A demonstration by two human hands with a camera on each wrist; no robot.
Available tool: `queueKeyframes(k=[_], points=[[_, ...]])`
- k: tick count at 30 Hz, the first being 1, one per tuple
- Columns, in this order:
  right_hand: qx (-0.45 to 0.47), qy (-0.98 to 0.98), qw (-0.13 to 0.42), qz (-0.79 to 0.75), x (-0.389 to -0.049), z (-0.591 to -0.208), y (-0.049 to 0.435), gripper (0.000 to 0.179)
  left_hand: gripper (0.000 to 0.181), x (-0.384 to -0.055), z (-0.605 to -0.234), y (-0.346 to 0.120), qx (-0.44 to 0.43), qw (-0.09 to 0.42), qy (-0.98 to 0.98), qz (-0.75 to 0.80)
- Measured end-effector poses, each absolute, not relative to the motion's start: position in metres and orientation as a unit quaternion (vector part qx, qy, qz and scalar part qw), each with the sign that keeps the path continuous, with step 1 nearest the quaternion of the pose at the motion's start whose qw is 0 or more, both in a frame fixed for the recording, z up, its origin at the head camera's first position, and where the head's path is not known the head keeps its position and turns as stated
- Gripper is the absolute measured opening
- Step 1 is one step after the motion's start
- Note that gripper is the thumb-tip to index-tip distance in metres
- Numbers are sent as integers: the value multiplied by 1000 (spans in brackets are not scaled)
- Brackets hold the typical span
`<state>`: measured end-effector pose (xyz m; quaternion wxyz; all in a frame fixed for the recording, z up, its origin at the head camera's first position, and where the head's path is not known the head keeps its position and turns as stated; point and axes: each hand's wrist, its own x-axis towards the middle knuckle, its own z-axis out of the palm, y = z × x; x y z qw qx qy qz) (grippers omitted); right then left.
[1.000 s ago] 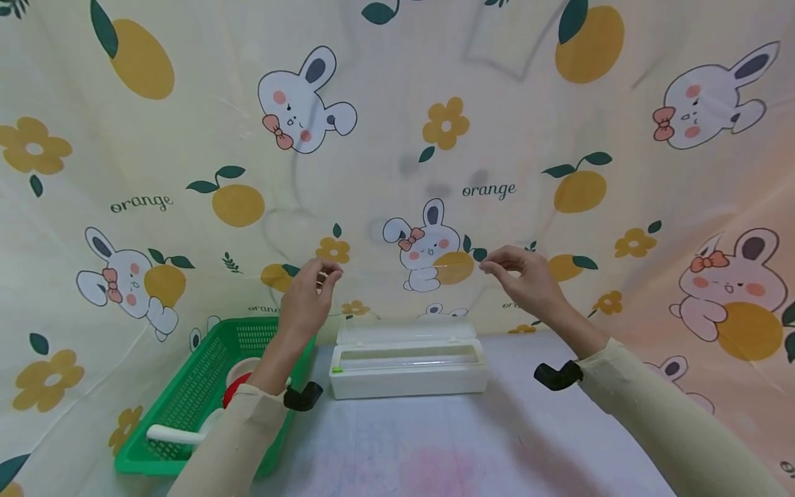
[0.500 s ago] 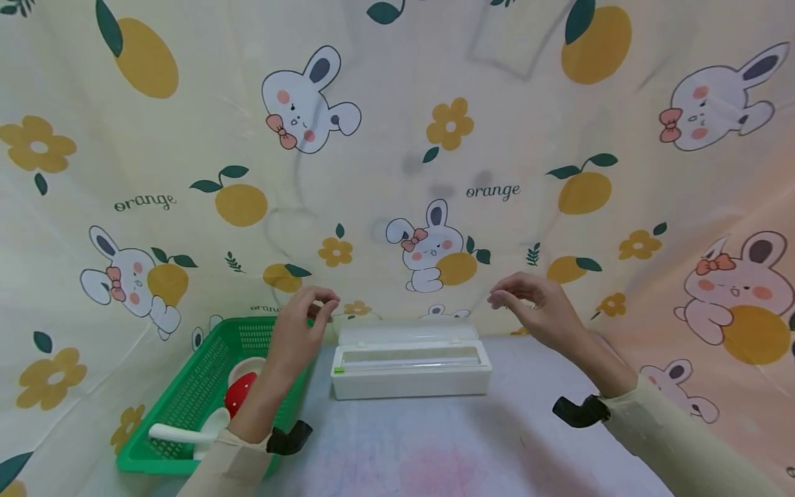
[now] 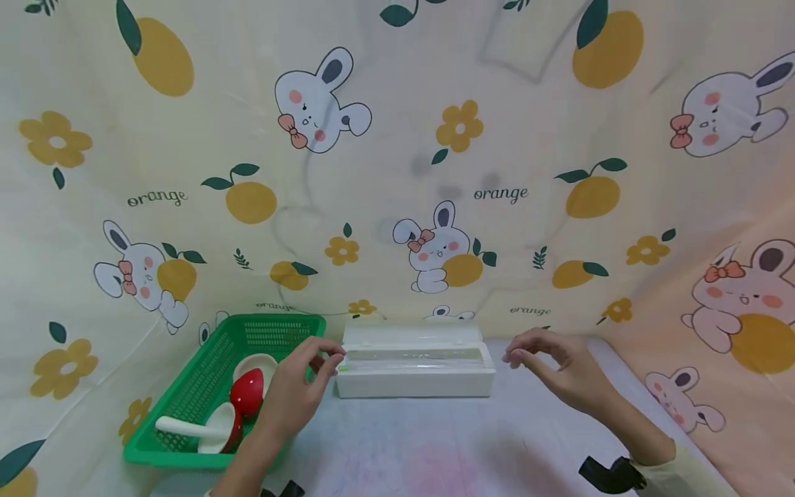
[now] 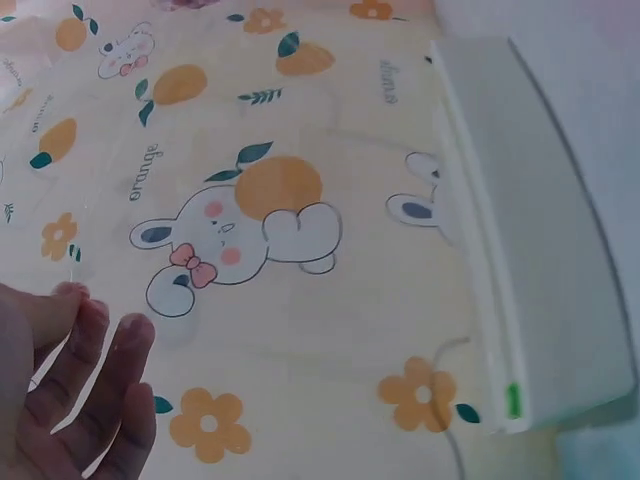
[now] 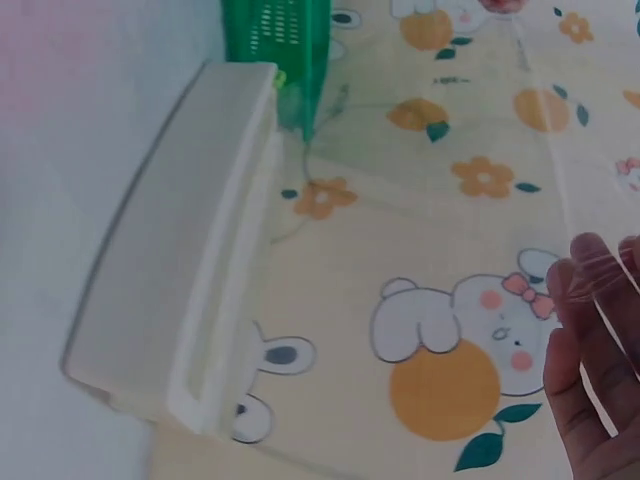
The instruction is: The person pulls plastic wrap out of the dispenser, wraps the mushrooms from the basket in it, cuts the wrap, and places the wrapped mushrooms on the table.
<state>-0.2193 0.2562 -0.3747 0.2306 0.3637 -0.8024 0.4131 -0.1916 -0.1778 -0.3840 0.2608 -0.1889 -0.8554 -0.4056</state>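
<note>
A sheet of clear cling film (image 5: pixel 550 150) stretches between my two hands, barely visible apart from its edge and wrinkles. My left hand (image 3: pixel 293 390) pinches one end between thumb and fingertips, in front of the dispenser's left end. At the other end, my right hand (image 3: pixel 568 373) pinches the film just right of the dispenser; creases gather at its fingertips in the right wrist view. Between the hands stands a white cling film dispenser (image 3: pixel 416 385) with its lid (image 3: pixel 413 333) raised at the back. A small green piece (image 4: pixel 514 400) marks its left end.
To the left stands a green perforated basket (image 3: pixel 164 459). Inside are a red rounded piece (image 3: pixel 247 393) and a white-handled, spoon-like piece (image 3: pixel 186 427). Behind the table (image 3: pixel 397 449) hangs a cloth (image 3: pixel 385 172) printed with rabbits and oranges.
Both hands have come down from above the dispenser to about its height, the film still between them. The right hand has also shifted rightward. Dispenser and basket stay where they were.
</note>
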Motion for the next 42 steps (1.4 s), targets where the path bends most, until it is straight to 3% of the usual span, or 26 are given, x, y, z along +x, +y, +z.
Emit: queueKeyframes(k=[6, 12, 22, 28, 32, 36, 42], points=[[356, -814, 194, 416, -202, -398, 261, 31, 26, -175, -397, -180, -177, 211, -876, -396], [375, -810, 162, 422, -189, -420, 261, 31, 18, -166, -413, -188, -218, 154, -882, -388], [464, -752, 122, 451, -180, -484, 266, 40, 7, -164, -454, -201, -260, -42, -876, -403], [410, -787, 24, 460, -173, -516, 273, 20, 7, -170, -481, -203, -249, -147, -872, -395], [430, -777, 14, 459, -176, -536, 277, 25, 8, -173, -496, -202, -215, -202, -868, -400], [433, -780, -7, 451, -176, -551, 277, 28, 7, -177, -510, -201, -199, -231, -876, -373], [398, -775, -126, 475, -172, -556, 275, 17, 6, -183, -526, -203, -248, -227, -881, -334]])
